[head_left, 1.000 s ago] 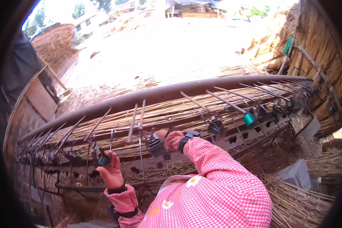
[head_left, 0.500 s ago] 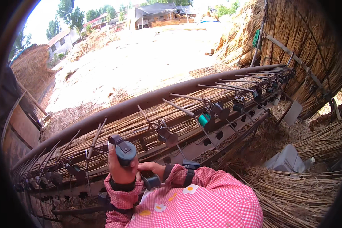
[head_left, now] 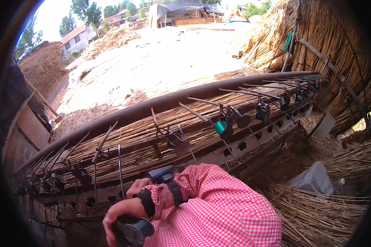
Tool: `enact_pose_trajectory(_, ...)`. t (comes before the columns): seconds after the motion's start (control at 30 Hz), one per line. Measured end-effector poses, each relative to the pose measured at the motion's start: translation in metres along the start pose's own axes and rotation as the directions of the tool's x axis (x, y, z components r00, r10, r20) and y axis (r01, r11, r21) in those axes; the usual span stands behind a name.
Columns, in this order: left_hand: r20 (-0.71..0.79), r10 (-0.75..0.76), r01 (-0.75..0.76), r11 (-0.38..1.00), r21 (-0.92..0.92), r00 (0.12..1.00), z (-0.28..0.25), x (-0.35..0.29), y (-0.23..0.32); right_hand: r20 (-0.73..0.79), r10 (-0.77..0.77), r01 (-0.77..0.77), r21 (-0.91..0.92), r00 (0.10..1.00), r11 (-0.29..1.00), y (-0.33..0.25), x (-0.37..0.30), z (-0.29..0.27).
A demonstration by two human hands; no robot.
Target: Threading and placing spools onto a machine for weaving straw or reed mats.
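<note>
My right arm, in a pink checked sleeve, reaches across to the lower left. At its end my right hand (head_left: 121, 214) is closed round a black spool (head_left: 140, 231) with a round flange, low at the lower edge. Partly hidden behind the right wrist is my left hand (head_left: 137, 187), its visible fingers curled; what they hold cannot be seen. Both hands are close to the near side of a long loom-like frame (head_left: 169, 101). Thin upright metal rods (head_left: 120, 164) stand just beyond them. Dark spools (head_left: 179, 145) and one green spool (head_left: 223, 128) hang along the frame.
Reed stalks (head_left: 140, 136) lie along the frame. Tall reed bundles (head_left: 334, 49) lean at the right. A pale plastic jug (head_left: 315, 181) sits among loose stalks at the lower right. A wooden panel (head_left: 31, 127) stands at the left. Beyond is bright ground with a tarp shelter (head_left: 193, 12).
My hands have moved down and left, and my right arm now crosses in front of my left hand. The spool held up in my left hand no longer shows. The view has shifted slightly.
</note>
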State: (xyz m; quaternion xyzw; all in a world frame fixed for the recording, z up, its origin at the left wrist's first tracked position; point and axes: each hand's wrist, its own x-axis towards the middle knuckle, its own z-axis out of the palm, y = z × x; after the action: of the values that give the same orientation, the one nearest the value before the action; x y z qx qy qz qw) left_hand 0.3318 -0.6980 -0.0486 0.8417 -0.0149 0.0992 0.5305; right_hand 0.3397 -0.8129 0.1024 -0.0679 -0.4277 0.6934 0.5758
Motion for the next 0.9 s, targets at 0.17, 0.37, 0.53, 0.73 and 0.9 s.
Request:
enact_pose_trajectory(0.17, -0.031, 0.570, 0.111, -0.106, 0.988, 0.821, -0.030, 0.050, 0.060, -0.095, 0.222, -0.220, 0.023, 0.970, 0.975, -0.005, -0.028, -0.031)
enact_pose_trajectory(0.37, 0.282, -0.180, 0.119, 0.968, 0.220, 0.942, -0.040, 0.061, 0.013, -0.732, -0.199, 0.442, 0.153, 0.651, 0.884, -0.052, -0.093, -0.181)
enact_pose_trajectory(0.53, -0.036, 0.007, -0.036, 0.017, -0.999, 0.999, -0.051, 0.137, -0.049, -0.793, -0.544, 0.552, -0.334, 0.273, 0.764, -0.054, -0.073, -0.259)
enact_pose_trajectory(0.73, -0.287, -0.065, 0.068, 0.998, 0.002, 0.956, -0.038, 0.170, -0.024, -0.922, -0.294, 0.611, -0.084, 0.253, 0.787, -0.062, -0.065, -0.255)
enact_pose_trajectory(0.9, -0.392, 0.336, -0.122, 0.869, 0.479, 0.856, -0.023, 0.168, -0.013, -0.940, -0.341, -0.226, -0.328, -0.019, 0.917, -0.049, -0.092, -0.283)
